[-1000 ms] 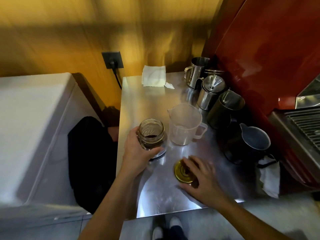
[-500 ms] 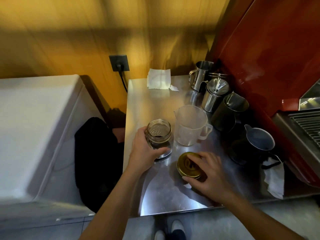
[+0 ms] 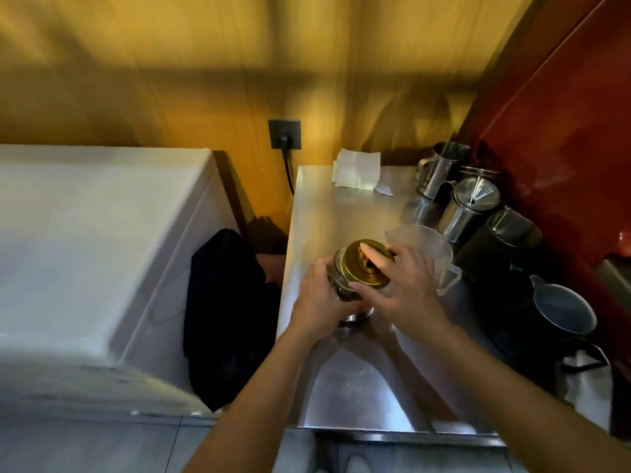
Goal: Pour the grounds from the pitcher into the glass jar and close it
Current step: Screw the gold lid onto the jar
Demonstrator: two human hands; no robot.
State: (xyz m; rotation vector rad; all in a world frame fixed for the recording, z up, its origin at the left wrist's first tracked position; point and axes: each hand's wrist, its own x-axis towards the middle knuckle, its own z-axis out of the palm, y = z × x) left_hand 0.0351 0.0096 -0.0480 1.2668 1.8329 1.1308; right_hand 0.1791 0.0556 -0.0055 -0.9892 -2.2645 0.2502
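The glass jar (image 3: 341,285) with dark grounds in it stands on the steel counter (image 3: 345,213), gripped around its side by my left hand (image 3: 319,300). My right hand (image 3: 406,285) holds the gold lid (image 3: 363,264) on top of the jar's mouth, fingers spread over the lid and its rim. Whether the lid is screwed tight cannot be told. The clear plastic pitcher (image 3: 430,250) stands upright just behind my right hand, looking empty.
Steel pitchers (image 3: 440,169) and a lidded steel pot (image 3: 467,208) line the red wall, with a dark cup (image 3: 502,244) and a black jug (image 3: 560,312) nearer. White paper (image 3: 356,174) lies at the back. A white chest (image 3: 85,240) stands left.
My right hand lifted the gold lid off the counter and brought it onto the jar's mouth. My left hand stayed around the jar. The view shifted slightly.
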